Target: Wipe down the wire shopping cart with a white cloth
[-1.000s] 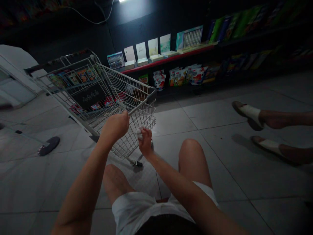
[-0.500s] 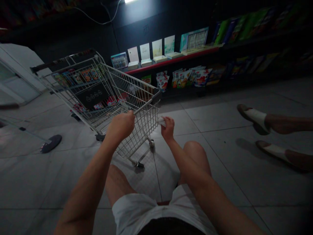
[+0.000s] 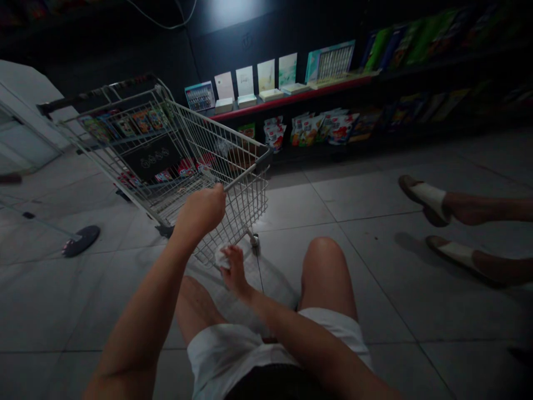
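A wire shopping cart (image 3: 175, 139) stands tipped on the tiled floor in front of me, its front end toward my knees. My left hand (image 3: 202, 210) is closed around the cart's front rim. My right hand (image 3: 233, 266) is closed on a small white cloth (image 3: 221, 258) and presses it against the lower front corner of the cart's wire basket, near the bottom edge. My bare knees and white shorts fill the lower middle of the view.
Another person's feet in white slippers (image 3: 428, 197) lie on the floor at the right. A dark shelf (image 3: 291, 100) with cards and colourful packets runs along the back. A dark round base (image 3: 81, 239) sits on the floor at the left. A cart wheel (image 3: 254, 240) is by my knee.
My right hand with the cloth went from the basket's front up to the right corner near the rim, then came down to the lower front edge. My left hand kept its hold.
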A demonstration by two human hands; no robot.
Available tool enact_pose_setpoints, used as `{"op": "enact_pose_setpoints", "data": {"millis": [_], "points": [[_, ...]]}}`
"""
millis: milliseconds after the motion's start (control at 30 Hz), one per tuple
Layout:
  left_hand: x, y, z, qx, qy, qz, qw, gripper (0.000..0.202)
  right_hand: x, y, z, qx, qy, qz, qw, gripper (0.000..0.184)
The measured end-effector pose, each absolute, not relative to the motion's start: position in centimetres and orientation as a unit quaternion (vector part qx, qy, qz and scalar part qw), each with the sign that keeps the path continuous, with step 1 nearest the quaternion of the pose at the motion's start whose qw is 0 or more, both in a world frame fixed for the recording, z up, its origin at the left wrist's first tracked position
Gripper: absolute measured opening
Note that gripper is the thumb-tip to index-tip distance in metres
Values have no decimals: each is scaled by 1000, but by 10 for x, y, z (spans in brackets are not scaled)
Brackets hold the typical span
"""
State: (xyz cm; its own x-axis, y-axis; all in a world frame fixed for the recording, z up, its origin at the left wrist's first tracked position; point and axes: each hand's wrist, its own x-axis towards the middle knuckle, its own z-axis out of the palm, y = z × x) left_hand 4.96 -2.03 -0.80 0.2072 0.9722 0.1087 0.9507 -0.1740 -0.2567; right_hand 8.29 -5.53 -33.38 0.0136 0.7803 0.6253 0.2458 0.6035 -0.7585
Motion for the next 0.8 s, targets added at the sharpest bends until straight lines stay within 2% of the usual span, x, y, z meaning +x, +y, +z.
{"op": "enact_pose_setpoints", "data": {"millis": [100, 200, 367, 533, 667, 800], "points": [[48, -22, -8, -769, -622, 42, 138, 36, 97, -69, -345, -262, -806, 202, 490, 47], [47, -26, -8, -770, -620, 41, 144, 36, 140, -30, -344, -278, -830, 170, 453, 49], [47, -26, -8, -767, -624, 46, 140, 36, 202, 47, -332, -398, -758, 162, 491, 50], [49, -24, -7, -763, -630, 51, 136, 36, 216, 94, -331, -565, -521, 207, 605, 34], [50, -25, -7, -764, -630, 45, 133, 37, 198, 105, -340, -596, -447, 226, 627, 32], [50, -24, -7, -761, -633, 50, 131, 36, 157, 66, -349, -585, -436, 249, 636, 35]]}}
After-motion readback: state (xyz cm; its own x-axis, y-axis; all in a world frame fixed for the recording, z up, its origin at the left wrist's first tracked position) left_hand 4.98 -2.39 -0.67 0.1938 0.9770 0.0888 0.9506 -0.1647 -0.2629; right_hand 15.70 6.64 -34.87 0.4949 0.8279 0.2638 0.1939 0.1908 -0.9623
